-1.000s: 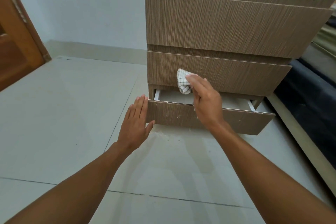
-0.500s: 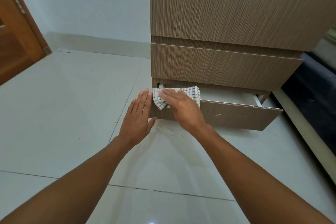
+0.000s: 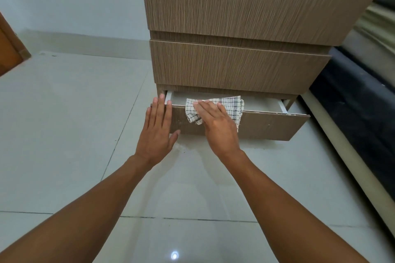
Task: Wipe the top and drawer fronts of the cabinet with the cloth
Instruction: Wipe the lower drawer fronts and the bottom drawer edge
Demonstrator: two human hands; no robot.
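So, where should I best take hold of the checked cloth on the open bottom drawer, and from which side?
Probably the fold where the checked cloth drapes over the top edge of the bottom drawer front. Come from above: the drawer is pulled out, so fingers can reach behind the edge and the thumb stays in front. The right hand now only presses it flat.

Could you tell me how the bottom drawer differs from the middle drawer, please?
The bottom drawer is pulled out, white inside showing; the middle drawer is shut. The bottom drawer has the checked cloth over its top edge under the right hand, left hand flat at its corner; the middle drawer is untouched. Both have striped brown wood-grain fronts.
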